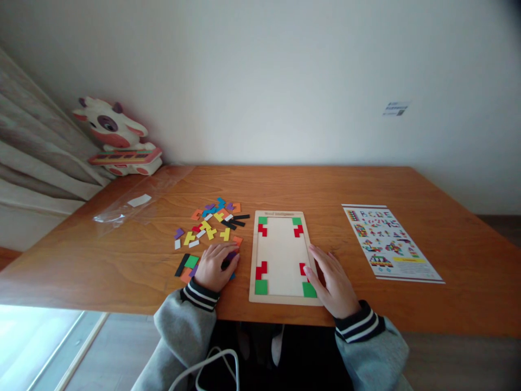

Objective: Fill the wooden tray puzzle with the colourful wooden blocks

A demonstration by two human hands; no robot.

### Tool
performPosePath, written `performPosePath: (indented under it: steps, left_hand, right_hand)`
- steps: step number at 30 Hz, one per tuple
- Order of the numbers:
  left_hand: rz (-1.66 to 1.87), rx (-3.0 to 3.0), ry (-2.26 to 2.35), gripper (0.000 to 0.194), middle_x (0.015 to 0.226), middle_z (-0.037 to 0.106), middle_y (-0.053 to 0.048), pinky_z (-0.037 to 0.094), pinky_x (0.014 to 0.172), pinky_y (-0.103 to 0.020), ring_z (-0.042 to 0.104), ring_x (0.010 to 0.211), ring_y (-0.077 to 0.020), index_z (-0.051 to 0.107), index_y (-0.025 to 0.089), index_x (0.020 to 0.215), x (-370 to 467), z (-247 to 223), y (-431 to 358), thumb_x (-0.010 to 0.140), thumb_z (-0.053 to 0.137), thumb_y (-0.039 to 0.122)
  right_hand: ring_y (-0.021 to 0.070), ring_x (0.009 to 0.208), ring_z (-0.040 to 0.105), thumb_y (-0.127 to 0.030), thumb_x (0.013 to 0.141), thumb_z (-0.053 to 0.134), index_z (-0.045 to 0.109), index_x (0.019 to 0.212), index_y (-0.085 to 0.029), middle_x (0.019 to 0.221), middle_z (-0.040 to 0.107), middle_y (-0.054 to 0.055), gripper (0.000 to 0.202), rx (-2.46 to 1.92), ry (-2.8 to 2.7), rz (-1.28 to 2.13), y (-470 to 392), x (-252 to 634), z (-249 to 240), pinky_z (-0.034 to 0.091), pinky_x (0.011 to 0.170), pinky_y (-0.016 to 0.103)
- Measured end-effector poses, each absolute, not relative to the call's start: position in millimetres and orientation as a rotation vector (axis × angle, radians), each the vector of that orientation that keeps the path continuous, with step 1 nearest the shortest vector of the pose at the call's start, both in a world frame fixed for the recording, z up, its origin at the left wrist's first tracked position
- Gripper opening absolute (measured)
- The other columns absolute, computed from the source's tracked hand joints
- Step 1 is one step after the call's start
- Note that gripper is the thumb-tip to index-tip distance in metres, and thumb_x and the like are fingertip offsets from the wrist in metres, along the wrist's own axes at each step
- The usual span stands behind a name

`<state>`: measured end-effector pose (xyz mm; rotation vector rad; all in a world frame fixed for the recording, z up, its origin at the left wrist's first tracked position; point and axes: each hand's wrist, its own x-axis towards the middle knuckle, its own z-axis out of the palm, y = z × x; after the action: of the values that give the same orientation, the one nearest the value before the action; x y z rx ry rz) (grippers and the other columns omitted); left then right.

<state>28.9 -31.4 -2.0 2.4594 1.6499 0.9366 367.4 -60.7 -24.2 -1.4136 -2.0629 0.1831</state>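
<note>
My left hand (pixel 214 266) is over the loose puzzle pieces left of the board, its fingers stretched and the thumb apart from them. Between thumb and fingers a purple piece (pixel 231 256) shows in part; whether they touch it I cannot tell. The wooden puzzle board (pixel 283 258) lies flat in front of me. Each of its corners has a green square, such as the lower left one (pixel 261 287), with a red stepped piece (pixel 261 269) beside it. My right hand (pixel 334 282) rests at the board's right edge, fingers spread and holding nothing, partly covering the lower right red piece (pixel 302 269).
Several coloured pieces, among them a yellow piece (pixel 225 234) and black strips (pixel 241 216), lie scattered left of the board. A printed pattern sheet (pixel 393 244) lies at the right. A clear plastic bag (pixel 122 209) and a cow toy keyboard (pixel 122 138) are at the left.
</note>
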Motion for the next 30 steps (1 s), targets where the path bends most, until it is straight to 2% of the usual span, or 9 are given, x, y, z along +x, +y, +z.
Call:
performPosePath:
  steps: [6,12,17,23,30]
  left_hand:
    - [0.910,2.479,1.779,0.024,0.100,0.073,-0.008,0.057,0.085,-0.039,0.069,0.093,-0.0254,0.065,0.020,0.105,31,-5,-13,0.088,0.062,0.037]
    - [0.839,2.502,1.730,0.023,0.097,0.076,-0.005,0.058,0.077,-0.031,0.072,0.088,-0.0226,0.066,0.022,0.107,25,-8,-2,0.086,0.059,0.029]
    - [0.753,2.573,1.556,0.029,0.101,0.076,-0.005,0.058,0.080,-0.028,0.072,0.087,-0.0201,0.067,0.022,0.109,20,2,0,0.083,0.055,0.021]
    - [0.848,2.513,1.570,0.026,0.093,0.076,-0.004,0.059,0.070,-0.026,0.072,0.077,-0.0173,0.071,0.023,0.104,18,9,0,0.088,0.051,0.024]
    - [1.053,2.252,1.409,0.019,0.092,0.077,-0.004,0.061,0.076,-0.030,0.073,0.082,-0.0185,0.074,0.022,0.094,46,20,-9,0.092,0.057,0.031]
  right_hand:
    - [0.0289,0.129,0.054,-0.039,0.098,0.049,0.040,0.147,-0.023,0.142,0.056,0.013,0.053,-1.403,-2.063,0.176,-60,367,-24,0.042,0.108,0.056]
    - [0.0288,0.128,0.056,-0.040,0.098,0.048,0.040,0.147,-0.023,0.141,0.057,0.013,0.053,-1.401,-2.041,0.168,-61,366,-21,0.043,0.108,0.055]
    - [0.0284,0.129,0.055,-0.039,0.098,0.048,0.040,0.147,-0.023,0.141,0.057,0.013,0.052,-1.408,-2.045,0.174,-61,365,-20,0.042,0.109,0.055]
    - [0.0287,0.129,0.055,-0.040,0.098,0.048,0.041,0.146,-0.022,0.141,0.057,0.013,0.052,-1.417,-2.040,0.184,-61,365,-20,0.042,0.108,0.055]
    - [0.0286,0.128,0.055,-0.041,0.098,0.047,0.042,0.146,-0.023,0.140,0.057,0.013,0.052,-1.410,-2.034,0.178,-61,365,-21,0.042,0.109,0.055]
